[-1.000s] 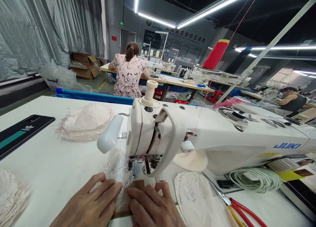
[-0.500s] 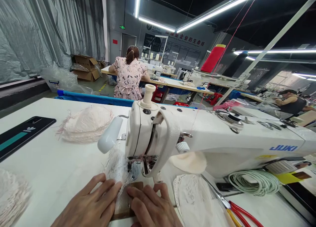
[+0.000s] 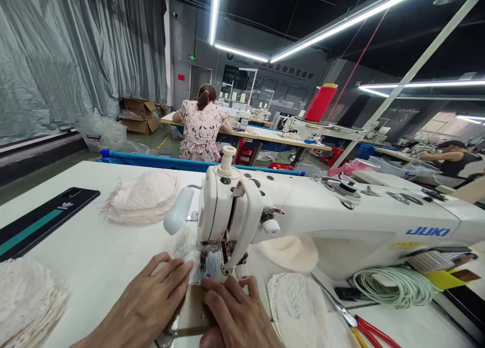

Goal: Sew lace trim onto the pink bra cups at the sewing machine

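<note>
Now, lace piece (image 3: pixel 182 245): lies just left of needle area, long axis from near to far, far end towards pale rounded part (image 3: pixel 178 211).
Left hand (image 3: pixel 149 292): open, palm down, fingertips on lace piece.
Right hand (image 3: pixel 238 307): rests bent fingers on brown plate (image 3: pixel 192 307); cannot tell if grips something.
Sewing machine (image 3: pixel 322 201): stands close beyond hands, hides part of needle area.
Scissors (image 3: pixel 346 315): lie at right, beside lace cup (image 3: pixel 297 300), blades away.

White table (image 3: pixel 109 252) with phone (image 3: pixel 41 219), lace stacks (image 3: pixel 142 199), scissors (image 3: pixel 344 312)
</note>
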{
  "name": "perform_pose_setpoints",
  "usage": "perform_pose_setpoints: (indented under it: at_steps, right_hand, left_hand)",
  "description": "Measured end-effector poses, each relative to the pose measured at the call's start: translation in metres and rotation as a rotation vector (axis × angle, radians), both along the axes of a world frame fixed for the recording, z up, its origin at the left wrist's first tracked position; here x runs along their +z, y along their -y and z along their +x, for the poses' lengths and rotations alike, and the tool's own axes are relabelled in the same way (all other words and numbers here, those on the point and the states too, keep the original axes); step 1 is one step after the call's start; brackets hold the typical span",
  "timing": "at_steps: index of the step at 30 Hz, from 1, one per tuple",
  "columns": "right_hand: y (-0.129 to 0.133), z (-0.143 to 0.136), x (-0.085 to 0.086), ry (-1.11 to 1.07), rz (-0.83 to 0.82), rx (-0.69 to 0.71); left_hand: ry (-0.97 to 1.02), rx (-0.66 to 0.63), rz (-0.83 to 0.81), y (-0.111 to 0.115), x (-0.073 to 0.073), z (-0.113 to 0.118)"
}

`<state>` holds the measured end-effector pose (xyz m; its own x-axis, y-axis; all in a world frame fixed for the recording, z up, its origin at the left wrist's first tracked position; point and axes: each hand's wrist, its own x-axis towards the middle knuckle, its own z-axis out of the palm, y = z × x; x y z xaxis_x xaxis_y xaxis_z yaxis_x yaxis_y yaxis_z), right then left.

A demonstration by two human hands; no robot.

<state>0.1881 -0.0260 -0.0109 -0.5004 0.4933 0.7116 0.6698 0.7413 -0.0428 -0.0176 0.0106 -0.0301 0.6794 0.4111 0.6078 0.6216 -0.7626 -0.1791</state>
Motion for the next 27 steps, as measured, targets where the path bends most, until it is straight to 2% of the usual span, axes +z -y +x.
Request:
perform_pose_setpoints:
  at_steps: [4,8,10,12,13,14,16,20,24,27]
  right_hand:
    - [0.002,0.001,0.002,0.037,-0.068,0.031]
    - [0.005,0.005,0.012,0.08,-0.175,0.073]
    - [0.006,0.008,0.021,0.066,-0.187,0.108]
    - [0.009,0.013,0.033,0.024,-0.178,0.184]
    - [0.01,0.016,0.04,0.001,-0.168,0.23]
    - [0.012,0.019,0.048,-0.018,-0.155,0.273]
    - [0.016,0.026,0.064,-0.035,-0.116,0.319]
    - [0.025,0.035,0.086,0.044,-0.122,0.273]
    - [0.03,0.026,0.079,0.206,-0.349,0.125]
    - [0.027,0.015,0.067,0.321,-0.452,0.144]
  left_hand:
    - [-0.079,0.057,-0.032,0.009,0.002,-0.002]
    - [-0.111,0.146,-0.119,0.035,0.007,-0.009]
    - [-0.066,0.087,-0.234,0.044,0.018,-0.013]
    - [0.002,0.045,-0.394,0.045,0.034,-0.016]
    - [0.028,0.102,-0.474,0.041,0.042,-0.018]
    - [0.006,0.097,-0.527,0.037,0.051,-0.018]
    - [-0.091,0.146,-0.661,0.027,0.066,-0.02]
    - [-0.173,0.219,-0.764,0.024,0.082,-0.023]
    - [-0.143,0.338,-0.797,0.025,0.084,-0.024]
    - [-0.1,0.389,-0.849,0.016,0.082,-0.022]
